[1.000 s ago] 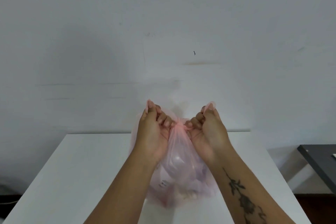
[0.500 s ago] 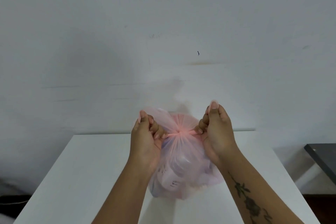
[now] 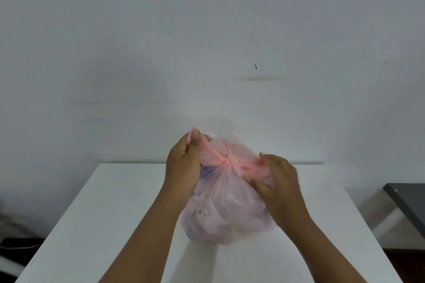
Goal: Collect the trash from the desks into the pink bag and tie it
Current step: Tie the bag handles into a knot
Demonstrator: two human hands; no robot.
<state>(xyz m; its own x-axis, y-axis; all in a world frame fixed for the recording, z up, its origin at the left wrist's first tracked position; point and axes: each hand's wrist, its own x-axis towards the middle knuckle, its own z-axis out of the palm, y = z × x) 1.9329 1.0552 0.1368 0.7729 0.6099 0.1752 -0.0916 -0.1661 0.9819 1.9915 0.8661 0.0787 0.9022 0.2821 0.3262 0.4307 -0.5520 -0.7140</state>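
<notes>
Pink bag (image 3: 230, 200) knotted between both hands

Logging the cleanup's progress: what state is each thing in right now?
pink bag: holds trash, stands on the white desk, mouth gathered.
knot: formed, not released.
left hand: pinches the bag left of the knot.
right hand: grips the bag right of the knot; blurred.

Thin translucent plastic pink bag (image 3: 230, 193); smooth, seemingly matt white desk (image 3: 103, 213).
</notes>
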